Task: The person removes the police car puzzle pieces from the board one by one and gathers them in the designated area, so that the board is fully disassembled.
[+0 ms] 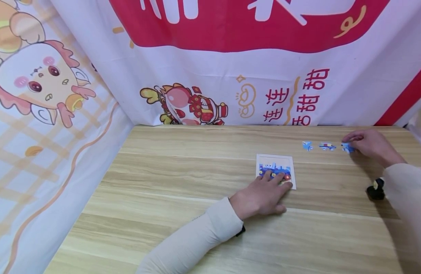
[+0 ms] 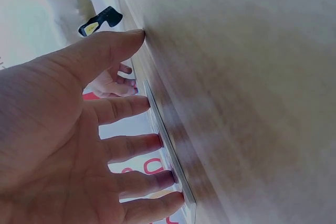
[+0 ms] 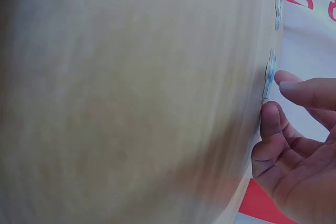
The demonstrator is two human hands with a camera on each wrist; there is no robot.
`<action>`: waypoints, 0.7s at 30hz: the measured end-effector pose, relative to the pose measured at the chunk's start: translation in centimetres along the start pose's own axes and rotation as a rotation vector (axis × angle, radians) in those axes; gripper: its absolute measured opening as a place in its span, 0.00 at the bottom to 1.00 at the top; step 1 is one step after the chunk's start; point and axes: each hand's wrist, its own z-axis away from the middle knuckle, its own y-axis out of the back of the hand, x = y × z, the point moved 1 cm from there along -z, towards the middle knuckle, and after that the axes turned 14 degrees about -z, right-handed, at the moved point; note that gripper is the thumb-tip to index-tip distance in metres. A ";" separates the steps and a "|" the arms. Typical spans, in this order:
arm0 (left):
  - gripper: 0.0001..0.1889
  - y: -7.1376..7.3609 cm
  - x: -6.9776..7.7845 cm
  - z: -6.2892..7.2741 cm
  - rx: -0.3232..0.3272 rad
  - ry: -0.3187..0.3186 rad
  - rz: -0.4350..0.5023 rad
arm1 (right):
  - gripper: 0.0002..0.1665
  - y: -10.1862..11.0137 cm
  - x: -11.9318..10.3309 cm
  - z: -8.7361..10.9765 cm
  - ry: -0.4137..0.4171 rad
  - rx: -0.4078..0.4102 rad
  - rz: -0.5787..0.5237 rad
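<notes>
In the head view my left hand (image 1: 264, 194) lies over a white-bordered puzzle board (image 1: 274, 156) with a blue vehicle picture. Its fingers are nearly straight, and in the left wrist view their tips rest along the board (image 2: 178, 174); the thumb stays apart from it. At the far right, my right hand (image 1: 369, 144) is at a blue puzzle piece (image 1: 347, 147). In the right wrist view that piece (image 3: 269, 76) lies flat on the table, the fingertips (image 3: 286, 85) close beside it. Whether they touch it is unclear. The other fingers are bent.
Two more loose pieces lie left of the right hand: a vehicle-printed one (image 1: 327, 146) and a pale blue one (image 1: 307, 145). Wood-grain table (image 1: 183, 167) surrounds them, ending at a printed cloth (image 1: 210, 87) behind. Another patterned cloth (image 1: 104, 167) hangs along the left.
</notes>
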 end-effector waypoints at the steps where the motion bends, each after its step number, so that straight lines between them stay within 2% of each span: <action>1: 0.38 0.0 0.0 0.0 0.000 0.000 0.000 | 0.21 0.0 0.0 0.0 -0.002 -0.003 -0.003; 11: 0.38 -0.1 0.0 0.0 0.003 -0.002 -0.001 | 0.20 0.0 -0.3 0.2 -0.018 -0.036 -0.022; 21: 0.38 -0.1 0.0 -0.1 -0.015 0.000 0.016 | 0.20 -0.1 -0.2 0.1 -0.015 -0.028 -0.023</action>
